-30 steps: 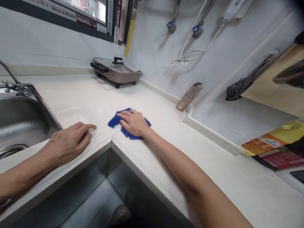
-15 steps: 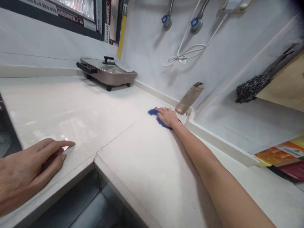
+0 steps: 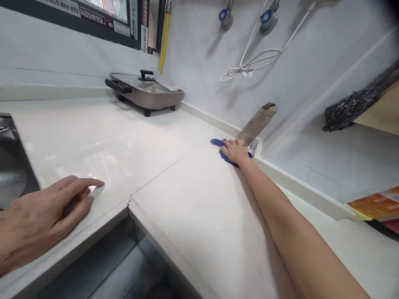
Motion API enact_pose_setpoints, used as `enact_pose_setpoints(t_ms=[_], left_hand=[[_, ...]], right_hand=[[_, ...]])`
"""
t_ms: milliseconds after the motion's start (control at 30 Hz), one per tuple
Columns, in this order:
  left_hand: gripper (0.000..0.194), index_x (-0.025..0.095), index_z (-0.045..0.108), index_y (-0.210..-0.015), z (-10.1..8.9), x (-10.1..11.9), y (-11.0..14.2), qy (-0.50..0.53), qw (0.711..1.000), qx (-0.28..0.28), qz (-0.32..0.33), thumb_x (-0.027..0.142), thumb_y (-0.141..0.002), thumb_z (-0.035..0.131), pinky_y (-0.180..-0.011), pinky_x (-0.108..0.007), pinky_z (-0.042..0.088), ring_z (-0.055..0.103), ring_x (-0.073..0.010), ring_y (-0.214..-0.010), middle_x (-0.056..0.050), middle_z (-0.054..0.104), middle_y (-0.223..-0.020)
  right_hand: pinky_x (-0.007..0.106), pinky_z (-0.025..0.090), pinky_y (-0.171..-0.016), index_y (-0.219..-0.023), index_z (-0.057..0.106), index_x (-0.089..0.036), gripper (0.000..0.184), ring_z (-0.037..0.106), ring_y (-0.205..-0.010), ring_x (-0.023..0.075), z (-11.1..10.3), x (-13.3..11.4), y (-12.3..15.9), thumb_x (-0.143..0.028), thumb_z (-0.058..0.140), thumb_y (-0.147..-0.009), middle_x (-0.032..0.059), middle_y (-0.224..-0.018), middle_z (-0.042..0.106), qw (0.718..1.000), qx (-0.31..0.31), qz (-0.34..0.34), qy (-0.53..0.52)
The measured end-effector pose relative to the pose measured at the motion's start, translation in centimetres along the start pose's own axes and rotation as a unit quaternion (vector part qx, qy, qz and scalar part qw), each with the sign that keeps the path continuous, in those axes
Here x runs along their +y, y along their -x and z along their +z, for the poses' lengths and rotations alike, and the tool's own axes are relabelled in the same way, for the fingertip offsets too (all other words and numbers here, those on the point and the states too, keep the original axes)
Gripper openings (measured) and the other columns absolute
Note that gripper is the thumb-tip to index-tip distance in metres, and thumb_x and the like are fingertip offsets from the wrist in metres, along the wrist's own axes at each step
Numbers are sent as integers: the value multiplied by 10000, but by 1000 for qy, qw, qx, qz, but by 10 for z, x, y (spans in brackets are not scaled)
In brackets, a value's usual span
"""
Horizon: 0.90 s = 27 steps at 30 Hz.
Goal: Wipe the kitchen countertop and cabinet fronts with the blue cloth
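My right hand (image 3: 237, 152) presses a blue cloth (image 3: 230, 159) against the white countertop (image 3: 187, 199), and the cloth's edges show around the fingers. Just behind the fingers, a beige-brown bottle (image 3: 257, 122) stands in the corner by the wall; its base is partly hidden by the hand. My left hand (image 3: 59, 211) rests near the counter's front edge at the left. Its index finger is stretched out, the other fingers are loosely bent, and nothing is in it.
A lidded electric pan (image 3: 152, 95) stands at the back by the wall. A metal sink (image 3: 14, 162) lies at the left. On the wall are two blue-handled valves (image 3: 267, 18) and a bundled white cord (image 3: 249, 67). An orange package (image 3: 374, 203) sits at the right.
My right hand and the cloth have slid a little to the right, closer to the bottle. The view has shifted slightly, so more of the sink shows. My left hand stays in place.
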<state>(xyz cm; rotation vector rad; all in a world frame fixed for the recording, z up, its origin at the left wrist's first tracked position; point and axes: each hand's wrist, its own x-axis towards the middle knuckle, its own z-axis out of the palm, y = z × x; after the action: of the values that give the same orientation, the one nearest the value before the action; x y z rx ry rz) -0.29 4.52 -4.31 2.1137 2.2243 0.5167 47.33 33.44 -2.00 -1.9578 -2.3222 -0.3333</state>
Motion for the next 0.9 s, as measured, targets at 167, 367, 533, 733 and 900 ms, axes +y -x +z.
enact_pose_setpoints(t_ms=[167,367,533,733,900], left_hand=[[571,386,614,-1256,-14,14,-5,8,999,-38,-10,696,-893,298,-774,-383,507,667,-204,-802,29,689,-1211],[511,280,624,-1308,-30,31,-3,-1,999,-54,4,513,-925,377,-819,-322,453,628,-197,-913,-35,671,-1187],[513,223,628,-1338,-48,49,11,-10,998,-51,33,477,-976,368,-856,-290,442,591,-169,-913,-34,636,-1084],[557,196,607,-1373,-58,61,23,-58,996,-56,34,490,-1009,306,-993,-325,463,582,-191,-1044,-45,611,-1089],[616,211,564,-1422,-53,54,22,-73,995,-56,43,540,-1021,232,-1073,-417,455,554,-230,-1133,-86,568,-1212]], right_hand=[[593,398,-1055,-1554,468,-209,548,432,-1348,408,-12,-34,41,-411,324,-1065,153,-1587,462,999,-19,-32,10],[581,380,-1082,-1572,437,-187,587,400,-1380,399,-44,-82,134,-419,325,-1045,107,-1640,408,993,-27,-114,-4],[532,382,-1066,-1501,517,-151,554,427,-1357,371,-65,-86,238,-412,351,-1042,123,-1590,474,982,7,-182,-42],[491,404,-1018,-1337,628,-179,427,483,-1289,339,-75,-29,358,-369,413,-1021,127,-1459,587,980,52,-174,-78],[456,439,-950,-1108,659,-232,276,557,-1175,295,-83,37,458,-366,432,-1028,94,-1224,688,988,64,-108,-89]])
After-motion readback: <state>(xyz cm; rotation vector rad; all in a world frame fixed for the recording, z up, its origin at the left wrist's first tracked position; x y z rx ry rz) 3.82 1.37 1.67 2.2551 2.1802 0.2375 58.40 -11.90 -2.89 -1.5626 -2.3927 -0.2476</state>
